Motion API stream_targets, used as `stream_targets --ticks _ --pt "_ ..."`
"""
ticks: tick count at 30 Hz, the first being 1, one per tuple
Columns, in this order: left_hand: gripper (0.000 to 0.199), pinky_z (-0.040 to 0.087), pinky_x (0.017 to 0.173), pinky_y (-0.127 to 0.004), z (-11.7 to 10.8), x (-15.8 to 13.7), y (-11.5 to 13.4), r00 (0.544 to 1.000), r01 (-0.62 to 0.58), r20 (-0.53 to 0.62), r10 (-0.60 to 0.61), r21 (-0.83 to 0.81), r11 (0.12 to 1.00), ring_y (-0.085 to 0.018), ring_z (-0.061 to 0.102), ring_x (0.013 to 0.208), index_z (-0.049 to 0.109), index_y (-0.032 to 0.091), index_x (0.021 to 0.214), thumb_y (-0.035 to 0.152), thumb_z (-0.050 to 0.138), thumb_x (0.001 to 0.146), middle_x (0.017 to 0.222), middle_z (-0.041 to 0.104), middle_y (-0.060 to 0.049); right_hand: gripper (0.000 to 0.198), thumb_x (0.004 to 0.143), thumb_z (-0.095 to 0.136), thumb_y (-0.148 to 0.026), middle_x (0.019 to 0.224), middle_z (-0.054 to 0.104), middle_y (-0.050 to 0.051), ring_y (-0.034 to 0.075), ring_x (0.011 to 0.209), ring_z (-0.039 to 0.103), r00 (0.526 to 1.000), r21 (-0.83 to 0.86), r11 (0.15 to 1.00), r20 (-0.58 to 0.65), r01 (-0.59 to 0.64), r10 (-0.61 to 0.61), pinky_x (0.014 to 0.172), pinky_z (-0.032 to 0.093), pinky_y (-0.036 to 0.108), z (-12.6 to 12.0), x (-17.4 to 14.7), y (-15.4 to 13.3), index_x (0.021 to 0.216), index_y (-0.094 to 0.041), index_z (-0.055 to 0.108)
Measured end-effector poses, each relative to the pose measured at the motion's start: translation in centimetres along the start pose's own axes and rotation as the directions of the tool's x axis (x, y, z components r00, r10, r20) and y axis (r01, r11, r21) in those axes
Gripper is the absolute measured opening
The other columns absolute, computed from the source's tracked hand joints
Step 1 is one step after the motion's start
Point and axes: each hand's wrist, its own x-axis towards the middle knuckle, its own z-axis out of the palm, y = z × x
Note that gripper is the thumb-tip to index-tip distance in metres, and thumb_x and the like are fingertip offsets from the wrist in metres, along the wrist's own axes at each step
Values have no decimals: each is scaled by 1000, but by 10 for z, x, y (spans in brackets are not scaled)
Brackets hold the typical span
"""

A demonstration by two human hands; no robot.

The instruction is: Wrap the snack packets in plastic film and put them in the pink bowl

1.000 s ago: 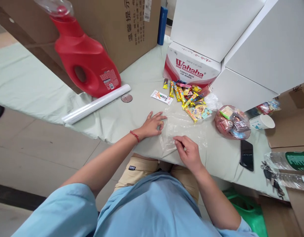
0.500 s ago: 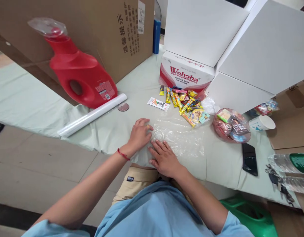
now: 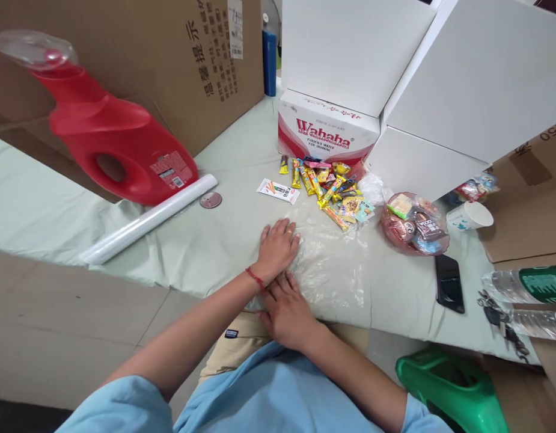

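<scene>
A sheet of clear plastic film (image 3: 334, 264) lies spread and wrinkled on the cloth-covered table (image 3: 232, 240) in front of me. My left hand (image 3: 278, 248), with a red string at the wrist, lies flat at the film's left edge, fingers stretched away from me. Just below it, my right hand (image 3: 287, 310) presses flat near the table's front edge, its fingertips beside my left wrist. Neither hand grasps anything. Beyond the film lies a pile of small wrapped snacks (image 3: 327, 183), with a white snack packet (image 3: 278, 190) to its left.
A white roll of film (image 3: 151, 219), a round disc (image 3: 210, 199) and a red jug (image 3: 119, 138) are on the left. To the right are a bowl of snacks (image 3: 386, 237), a phone (image 3: 449, 284), a paper cup (image 3: 470, 215), keys (image 3: 498, 319) and bottles. A Wahaha box (image 3: 327, 129) stands behind.
My left hand has moved right and slightly outward along the film. My right hand has shifted toward me. The film lies flatter and wider, and the view has turned slightly right.
</scene>
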Motion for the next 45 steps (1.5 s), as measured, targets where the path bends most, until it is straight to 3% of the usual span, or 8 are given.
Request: stream_targets --ticks 6,11,15,20,25,32,38,45 --pt "54 16 130 -69 -12 -12 -11 996 -92 30 90 86 992 -35 39 158 50 25 158 38 35 108 169 45 -14 39 109 50 -36 132 77 6 20 133 64 965 227 946 70 231 -253 121 45 39 -26 -17 -8 144 -25 63" --pt "55 5 131 -72 -25 -20 -29 996 -89 23 87 128 988 -34 35 161 46 34 162 44 36 108 170 43 -9 42 109 46 -29 154 61 15 30 150 49 951 112 992 -294 -64 94 126 38 55 -60 -13 64 147 -19 63" --pt "57 1 127 -78 -33 -16 -40 999 -32 31 28 138 990 -37 32 161 44 36 163 47 35 108 172 39 -9 46 107 52 -31 165 48 18 36 156 41 932 44 964 -244 -263 266 124 38 63 -67 -34 122 149 -16 62" --pt "57 -1 127 -78 -35 -13 -40 999 -23 49 16 127 992 -37 30 162 42 38 163 46 37 107 173 37 -8 36 107 53 -35 140 71 15 29 132 64 944 151 963 -216 -222 251 113 52 51 -104 -39 153 133 -20 73" --pt "57 -1 127 -79 -35 -13 -39 998 -18 60 10 138 990 -38 30 162 45 34 162 46 36 107 173 36 -9 35 103 53 -37 121 77 15 29 110 72 795 85 891 -420 -445 437 100 55 45 -181 31 210 124 -19 73" --pt "56 0 129 -75 -35 -15 -40 999 -32 48 23 185 982 -34 30 162 47 30 162 46 37 109 174 36 -7 40 98 62 -36 121 70 23 29 103 65 435 15 572 -632 -820 641 90 49 39 -244 139 288 128 -9 66" --pt "55 4 131 -72 -34 -17 -39 999 -34 19 30 211 977 -32 31 162 49 31 160 48 36 110 173 38 -6 23 95 61 -41 85 67 9 20 82 54 488 -11 599 -590 -801 643 76 39 35 -258 151 280 90 -19 67" --pt "56 5 131 -73 -31 -18 -42 999 -38 8 37 201 979 -32 30 163 48 28 161 47 35 110 173 39 -6 20 80 69 -41 70 59 0 18 65 50 384 243 767 -752 -594 536 61 37 29 -250 72 217 80 -23 61"
